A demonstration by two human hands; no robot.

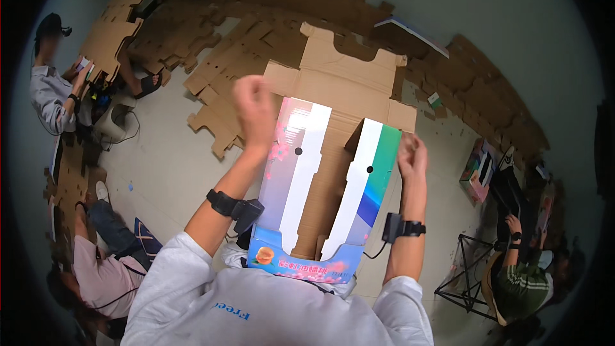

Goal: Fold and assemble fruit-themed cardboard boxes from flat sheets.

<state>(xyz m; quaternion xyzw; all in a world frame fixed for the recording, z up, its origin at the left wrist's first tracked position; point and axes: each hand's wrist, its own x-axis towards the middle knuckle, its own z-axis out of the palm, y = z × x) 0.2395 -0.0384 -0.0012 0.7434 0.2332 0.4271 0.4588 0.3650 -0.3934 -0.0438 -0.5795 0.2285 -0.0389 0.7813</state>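
A partly folded cardboard box lies before me with its near end against my body. Its printed side panels, pink-lilac on the left and blue-green on the right, stand up with white inner flaps folded inward. Between them shows the brown inside. The long brown end flap lies spread out at the far end. My left hand, blurred, is beside the small far-left side flap; whether it touches cannot be told. My right hand has curled fingers at the upper right edge of the green panel; what they grip is hidden.
Flattened cardboard sheets cover much of the floor ahead, some stacked along the wall. A person at the left handles a brown sheet; another sits lower left. At right are a person, a black metal frame and a printed box.
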